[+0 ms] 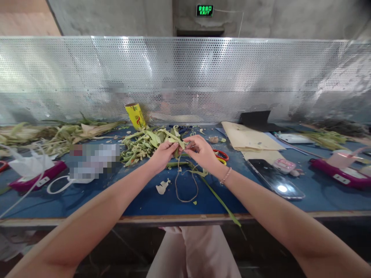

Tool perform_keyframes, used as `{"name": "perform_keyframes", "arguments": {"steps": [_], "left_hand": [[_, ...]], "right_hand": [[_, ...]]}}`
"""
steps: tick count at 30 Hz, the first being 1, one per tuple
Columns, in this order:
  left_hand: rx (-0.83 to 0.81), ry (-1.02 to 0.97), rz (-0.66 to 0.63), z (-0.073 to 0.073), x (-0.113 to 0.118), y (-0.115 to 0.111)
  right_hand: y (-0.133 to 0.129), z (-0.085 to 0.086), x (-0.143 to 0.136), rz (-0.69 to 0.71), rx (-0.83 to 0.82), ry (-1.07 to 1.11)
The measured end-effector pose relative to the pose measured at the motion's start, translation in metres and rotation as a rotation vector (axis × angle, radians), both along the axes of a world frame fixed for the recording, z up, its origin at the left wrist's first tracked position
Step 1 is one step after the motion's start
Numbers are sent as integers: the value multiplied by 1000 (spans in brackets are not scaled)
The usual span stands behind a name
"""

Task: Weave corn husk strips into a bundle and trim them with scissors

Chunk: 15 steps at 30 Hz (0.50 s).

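Note:
Over the middle of the blue table, my left hand (pixel 166 153) pinches a pale green strip of plant leaf (pixel 174 136), which looks like corn husk. Close against it, my right hand (pixel 202 151) has its fingers pinched at the same bundle; what exactly they grip is too small to make out. A loop of thin brown string (pixel 187 201) hangs below the hands onto the table. A heap of green leaf pieces (pixel 139 148) lies just left of my hands. Red-and-yellow handled scissors (pixel 222 155) lie partly hidden behind my right wrist. A long green leaf strip (pixel 222 201) runs over the table's front edge.
A yellow can (pixel 135 116) stands behind the heap, before a perforated metal screen (pixel 203 69). To the right are brown paper (pixel 251 137), a phone (pixel 275 179) and a magenta power strip (pixel 342 174). Another power strip (pixel 40 177) with cables and dried husks (pixel 58 133) occupy the left.

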State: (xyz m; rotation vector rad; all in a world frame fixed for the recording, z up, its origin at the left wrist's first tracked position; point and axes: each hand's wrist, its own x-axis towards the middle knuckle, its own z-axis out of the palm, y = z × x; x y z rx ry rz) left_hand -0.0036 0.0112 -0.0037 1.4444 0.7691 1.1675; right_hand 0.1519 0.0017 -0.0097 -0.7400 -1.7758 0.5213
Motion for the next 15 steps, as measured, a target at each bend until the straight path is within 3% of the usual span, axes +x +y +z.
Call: {"name": "perform_keyframes", "arguments": {"steps": [6, 12, 15], "left_hand": [[-114, -111, -78, 8, 0, -7], [-149, -108, -91, 7, 2, -9], [-117, -34, -83, 6, 4, -10]], "right_hand": [[-4, 3, 2, -48, 167, -159], [-3, 4, 0, -89, -28, -140], [-4, 3, 0, -106, 10, -267]]}}
